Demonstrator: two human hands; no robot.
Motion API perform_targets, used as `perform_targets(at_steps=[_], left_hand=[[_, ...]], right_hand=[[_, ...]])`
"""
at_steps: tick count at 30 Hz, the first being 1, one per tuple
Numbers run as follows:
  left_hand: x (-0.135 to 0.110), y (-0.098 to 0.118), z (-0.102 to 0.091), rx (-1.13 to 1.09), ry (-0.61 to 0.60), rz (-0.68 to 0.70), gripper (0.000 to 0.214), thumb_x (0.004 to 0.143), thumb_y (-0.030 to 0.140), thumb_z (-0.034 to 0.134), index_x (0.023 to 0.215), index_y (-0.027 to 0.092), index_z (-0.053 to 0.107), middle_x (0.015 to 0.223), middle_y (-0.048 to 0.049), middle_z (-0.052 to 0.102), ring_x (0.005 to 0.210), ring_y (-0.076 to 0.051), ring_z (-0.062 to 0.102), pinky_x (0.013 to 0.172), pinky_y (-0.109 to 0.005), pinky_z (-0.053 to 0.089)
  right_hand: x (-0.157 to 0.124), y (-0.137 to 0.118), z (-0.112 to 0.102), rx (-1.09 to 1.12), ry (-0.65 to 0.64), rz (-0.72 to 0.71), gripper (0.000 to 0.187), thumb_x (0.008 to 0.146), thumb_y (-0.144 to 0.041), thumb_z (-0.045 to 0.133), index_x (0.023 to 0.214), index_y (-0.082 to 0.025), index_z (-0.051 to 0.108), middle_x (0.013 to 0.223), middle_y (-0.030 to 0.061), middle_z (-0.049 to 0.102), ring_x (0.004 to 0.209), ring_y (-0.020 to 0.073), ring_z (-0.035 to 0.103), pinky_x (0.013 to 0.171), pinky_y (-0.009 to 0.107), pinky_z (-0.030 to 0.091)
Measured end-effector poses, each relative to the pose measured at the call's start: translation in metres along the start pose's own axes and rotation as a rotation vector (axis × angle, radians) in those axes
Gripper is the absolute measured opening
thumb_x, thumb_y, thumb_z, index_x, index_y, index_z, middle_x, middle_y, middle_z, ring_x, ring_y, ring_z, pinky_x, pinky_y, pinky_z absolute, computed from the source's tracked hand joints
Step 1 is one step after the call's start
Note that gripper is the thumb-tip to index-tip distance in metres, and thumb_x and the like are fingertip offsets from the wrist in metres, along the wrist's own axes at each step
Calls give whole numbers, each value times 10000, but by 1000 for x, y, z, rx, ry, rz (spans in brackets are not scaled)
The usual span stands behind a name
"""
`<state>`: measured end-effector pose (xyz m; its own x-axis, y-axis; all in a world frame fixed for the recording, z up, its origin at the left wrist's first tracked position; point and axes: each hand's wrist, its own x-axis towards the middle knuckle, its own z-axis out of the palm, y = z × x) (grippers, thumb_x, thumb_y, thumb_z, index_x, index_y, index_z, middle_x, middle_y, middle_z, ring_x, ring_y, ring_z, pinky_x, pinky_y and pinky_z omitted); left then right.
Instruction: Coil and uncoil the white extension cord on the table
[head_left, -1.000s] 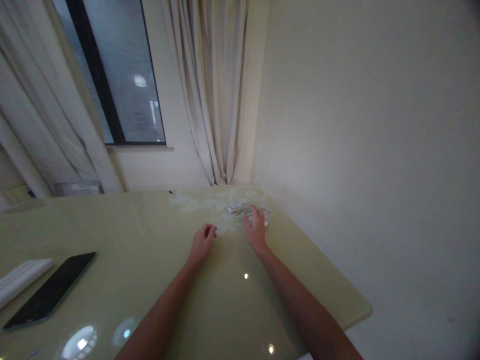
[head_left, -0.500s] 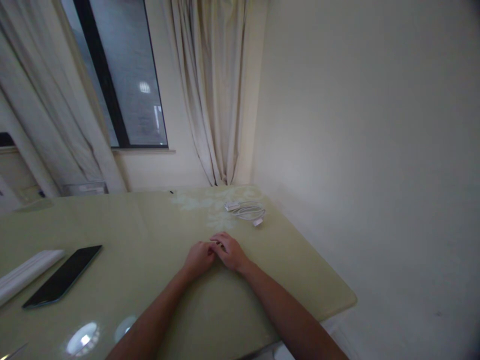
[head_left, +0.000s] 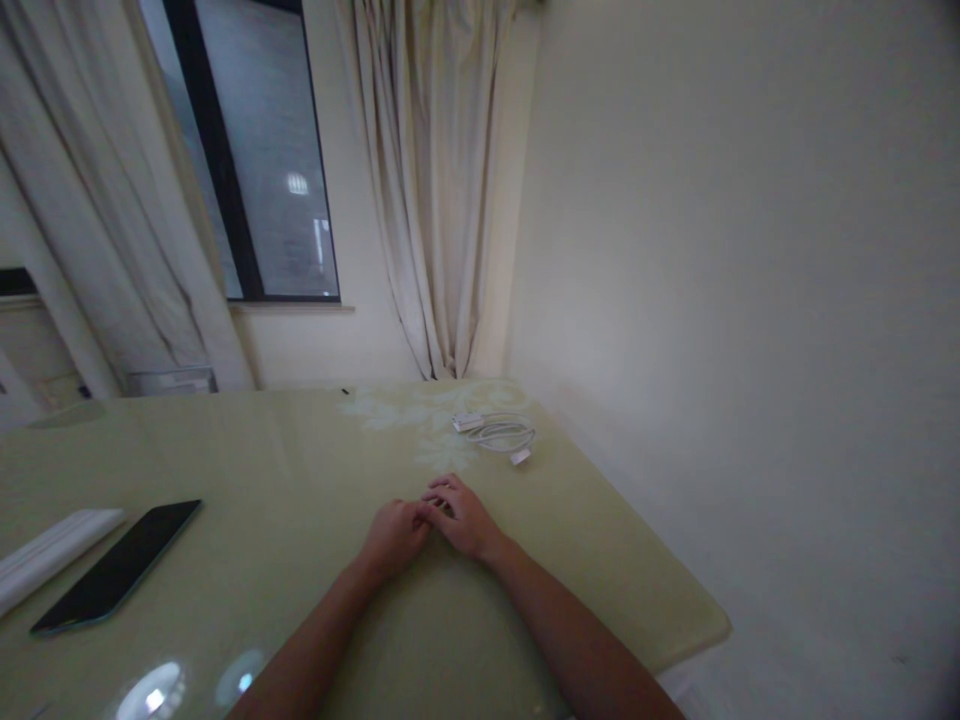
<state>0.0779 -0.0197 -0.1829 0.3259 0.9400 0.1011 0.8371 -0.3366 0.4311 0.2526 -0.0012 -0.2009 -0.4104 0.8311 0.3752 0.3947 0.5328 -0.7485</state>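
My left hand point(head_left: 391, 534) and my right hand point(head_left: 463, 515) rest together on the pale green table point(head_left: 300, 560), fingertips touching in the middle. Both hands have curled fingers and I see nothing in either of them. A coiled white cable point(head_left: 496, 434) with a small white plug lies beyond my right hand near the table's far right corner, a hand's length away and untouched.
A dark phone point(head_left: 118, 577) lies face up at the left, with a white flat object point(head_left: 52, 552) beside it. Cream curtains point(head_left: 431, 190) and a dark window point(head_left: 255, 160) stand behind the table. The wall runs along the table's right edge.
My right hand has left the white cable and drawn back toward me until it meets my left hand. The cable stays on the table. The view has shifted slightly.
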Motion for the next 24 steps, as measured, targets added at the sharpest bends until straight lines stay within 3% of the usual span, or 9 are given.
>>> perform_targets(at_steps=[8,10,12,15,16,20,24], left_hand=[[3,-8,9,-8,36,21,277,921,198,538,907,210,815,884,-96,810,793,-208,716,725,-278,412],[3,-8,12,-5,56,29,345,976,276,488,808,191,777,756,-92,755,672,-189,646,666,-287,356],[3,-7,15,-4,73,40,453,1015,351,427,696,190,706,627,-68,654,575,-171,538,625,-303,293],[4,-5,18,-19,88,67,477,1006,387,411,602,203,585,546,-22,503,528,-150,394,610,-321,226],[4,-4,19,-28,91,76,469,997,391,415,586,206,546,539,-10,462,526,-145,357,610,-325,212],[6,-3,20,-76,98,87,459,983,422,384,574,217,414,535,21,348,522,-132,279,602,-333,170],[8,-4,22,-123,107,80,452,979,453,357,590,224,334,539,36,298,519,-121,256,590,-328,166]], right_hand=[[-1,-4,3,31,14,-15,528,1004,-639,574,1037,-163,798,1101,119,698,1020,221,686,949,356,546],[2,-5,3,86,84,-6,487,1019,-604,558,1052,-175,788,1088,112,712,1014,218,689,929,350,550],[10,-3,-6,113,252,26,456,1023,-574,538,1112,-190,767,1116,108,728,1012,217,695,909,344,556],[34,6,-41,-11,635,178,456,989,-565,515,1149,-194,728,1159,113,739,1029,225,692,902,339,557],[43,12,-57,-53,709,224,472,977,-558,509,1171,-176,708,1193,133,727,1071,239,677,942,358,544],[67,43,-116,-172,864,398,444,899,-511,541,1053,-120,686,1158,231,709,1158,327,620,1078,485,446],[67,71,-145,-250,900,539,422,763,-523,691,941,-140,685,1158,298,696,1212,434,589,1075,582,403]])
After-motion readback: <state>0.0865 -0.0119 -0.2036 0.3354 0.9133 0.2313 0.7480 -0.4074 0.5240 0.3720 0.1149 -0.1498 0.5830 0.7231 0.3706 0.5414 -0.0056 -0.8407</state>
